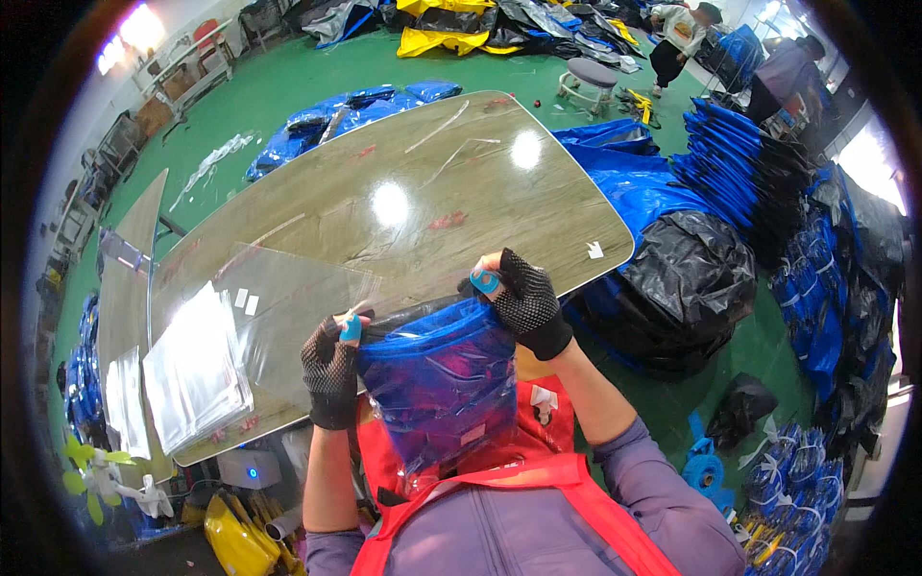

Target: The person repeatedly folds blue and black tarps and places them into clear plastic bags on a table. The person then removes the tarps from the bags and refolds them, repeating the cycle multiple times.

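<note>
Between my hands hangs a clear plastic bag (442,384) with a folded blue sheet inside, close to my chest at the table's near edge. My left hand (331,372), in a black dotted fingerless glove with blue tape on a finger, pinches the bag's upper left corner. At the upper right corner my right hand (528,305), gloved and taped the same way, grips the bag's rim. Dark material shows along the bag's mouth. Beside my left hand, a flat clear bag (288,326) lies on the wood-patterned table (336,230).
A stack of clear bags (197,374) is at the table's left. Packed blue bundles (288,144) lie beyond it. Black and blue sheeting (691,259) is heaped at the right, near a tall folded pile (725,158). A stool (590,77) and a person (680,38) are farther back.
</note>
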The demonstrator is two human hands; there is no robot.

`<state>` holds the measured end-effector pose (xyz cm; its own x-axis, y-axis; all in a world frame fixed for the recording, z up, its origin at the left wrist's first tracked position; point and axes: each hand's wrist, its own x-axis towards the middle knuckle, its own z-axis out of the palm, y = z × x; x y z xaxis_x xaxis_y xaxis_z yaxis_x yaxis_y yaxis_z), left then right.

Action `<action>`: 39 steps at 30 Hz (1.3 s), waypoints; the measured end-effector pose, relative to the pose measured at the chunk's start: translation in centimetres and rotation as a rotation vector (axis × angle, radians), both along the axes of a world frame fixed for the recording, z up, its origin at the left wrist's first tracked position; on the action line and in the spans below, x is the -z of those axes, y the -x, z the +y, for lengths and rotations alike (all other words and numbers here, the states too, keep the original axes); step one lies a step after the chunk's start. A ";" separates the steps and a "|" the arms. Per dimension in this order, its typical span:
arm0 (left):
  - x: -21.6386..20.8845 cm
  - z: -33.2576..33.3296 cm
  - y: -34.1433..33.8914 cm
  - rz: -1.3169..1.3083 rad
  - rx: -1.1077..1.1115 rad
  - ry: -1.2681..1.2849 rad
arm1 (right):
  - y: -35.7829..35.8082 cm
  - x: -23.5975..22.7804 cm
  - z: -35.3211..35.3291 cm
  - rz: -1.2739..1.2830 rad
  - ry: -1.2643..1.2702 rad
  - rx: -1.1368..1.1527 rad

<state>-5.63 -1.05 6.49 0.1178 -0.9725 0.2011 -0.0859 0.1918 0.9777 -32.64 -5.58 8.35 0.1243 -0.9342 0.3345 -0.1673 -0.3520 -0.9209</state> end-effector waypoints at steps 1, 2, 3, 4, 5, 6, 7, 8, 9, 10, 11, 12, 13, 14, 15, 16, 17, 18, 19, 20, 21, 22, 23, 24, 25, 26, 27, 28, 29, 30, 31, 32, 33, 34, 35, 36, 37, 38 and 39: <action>-0.3 -0.2 0.0 -0.030 -0.008 -0.017 | 0.0 0.2 -0.1 0.135 0.056 0.030; -0.7 -0.6 -0.1 -0.059 -0.030 0.005 | -0.2 0.3 -0.3 0.250 0.153 0.064; -1.2 -1.1 -0.1 0.027 -0.025 -0.063 | -0.3 0.6 -0.6 0.209 0.141 0.031; -1.9 -1.8 0.1 -0.002 -0.026 -0.078 | -0.5 0.8 -1.2 0.229 0.130 0.041; -2.8 -2.6 0.2 -0.043 -0.041 -0.128 | -0.8 1.0 -1.9 0.226 0.145 0.074; -3.7 -3.3 0.5 -0.095 -0.069 -0.218 | -1.1 1.1 -2.8 0.215 0.201 0.107; -4.9 -4.1 0.6 -0.092 0.007 -0.254 | -1.6 1.1 -3.8 0.146 0.177 0.104; -5.9 -4.7 0.9 -0.100 0.057 -0.224 | -2.1 1.0 -4.9 0.149 0.238 0.163; -7.1 -5.0 1.0 -0.127 0.082 -0.227 | -2.8 0.9 -6.1 0.140 0.320 0.226; -8.3 -5.2 1.2 -0.180 0.020 -0.254 | -3.6 0.6 -7.3 0.168 0.361 0.287; -9.3 -5.0 1.5 -0.102 0.140 -0.213 | -4.3 0.5 -8.4 -0.157 0.276 0.181; -10.3 -4.9 1.7 -0.017 0.248 -0.119 | -5.1 0.4 -9.3 -0.427 0.073 0.100; -11.2 -5.1 2.0 0.054 0.496 -0.039 | -5.7 0.5 -9.9 -0.717 0.013 -0.158; -11.9 -5.1 2.1 0.118 0.704 -0.051 | -6.5 0.7 -10.4 -0.894 -0.148 -0.238; -12.2 -5.6 2.7 0.223 0.602 0.085 | -7.3 1.1 -10.6 -1.191 -0.234 -0.653; -12.4 -5.9 2.9 0.280 0.441 0.181 | -8.1 1.6 -10.6 -1.492 -0.386 -0.962; -12.0 -6.3 3.3 0.178 0.235 0.274 | -8.7 2.0 -10.7 -1.354 -0.241 -0.834; -11.4 -6.7 3.4 0.198 0.120 0.003 | -9.2 2.3 -10.6 -1.183 -0.190 -0.660; -10.2 -6.9 3.6 0.213 0.296 -0.015 | -9.6 2.4 -10.7 -0.986 -0.169 -0.604; -8.7 -6.9 3.6 0.260 0.385 -0.147 | -9.4 2.4 -10.3 -0.821 -0.093 -0.599; -7.0 -6.4 3.2 0.287 0.354 -0.196 | -9.2 2.2 -9.9 -0.642 -0.120 -0.448; -5.0 -5.6 2.7 0.277 0.212 -0.380 | -8.3 2.0 -9.1 -0.467 -0.033 -0.390; -3.1 -4.6 2.0 0.259 0.244 -0.363 | -7.5 1.5 -8.3 -0.160 -0.029 -0.355; -1.3 -3.6 1.1 0.215 0.212 -0.396 | -5.9 1.0 -7.2 0.169 -0.009 -0.286; 0.1 -2.8 0.3 0.188 0.179 -0.403 | -4.5 0.6 -5.6 -0.084 -0.271 -0.402; 1.1 -2.2 -0.3 0.126 0.169 -0.442 | -2.9 0.4 -3.3 -0.306 -0.660 -0.421; 1.8 -1.5 -0.8 0.333 0.082 -0.436 | -1.3 0.3 -1.3 -0.558 -0.604 -0.547; 2.1 -1.0 -1.1 0.447 -0.028 -0.467 | -0.2 0.4 0.3 -0.778 -0.565 -0.720; 2.2 -0.7 -1.1 0.413 -0.053 -0.366 | 0.7 0.6 1.7 -0.514 -0.471 -0.571; 1.9 -0.5 -1.0 0.374 -0.076 -0.222 | 0.9 0.9 2.6 -0.250 -0.333 -0.463; 1.5 -0.7 -0.6 0.326 -0.122 -0.240 | 1.1 1.1 3.2 -0.074 -0.332 -0.406; 0.9 -0.7 -0.2 0.330 0.038 -0.172 | 0.8 1.2 3.1 0.042 -0.062 -0.254; 0.3 -1.1 0.2 0.262 -0.053 -0.200 | 0.5 1.1 2.6 0.086 -0.148 -0.140; -0.1 -1.3 0.5 0.181 -0.074 -0.219 | 0.0 0.9 1.7 0.052 -0.089 -0.056; -0.5 -1.8 0.5 0.154 -0.084 -0.161 | -0.7 0.5 0.5 -0.056 -0.022 0.016; -0.7 -2.1 0.5 0.104 -0.061 -0.169 | -0.8 -0.1 -0.5 0.077 -0.053 0.120; -0.6 -2.6 0.1 0.028 -0.100 -0.238 | -1.1 -0.7 -1.7 0.203 0.046 0.176; -0.3 -3.1 -0.4 0.049 -0.028 -0.191 | -1.0 -1.1 -2.7 0.342 0.139 0.185; 0.2 -3.6 -1.0 0.099 0.010 -0.259 | -0.9 -1.3 -3.4 0.186 -0.093 -0.002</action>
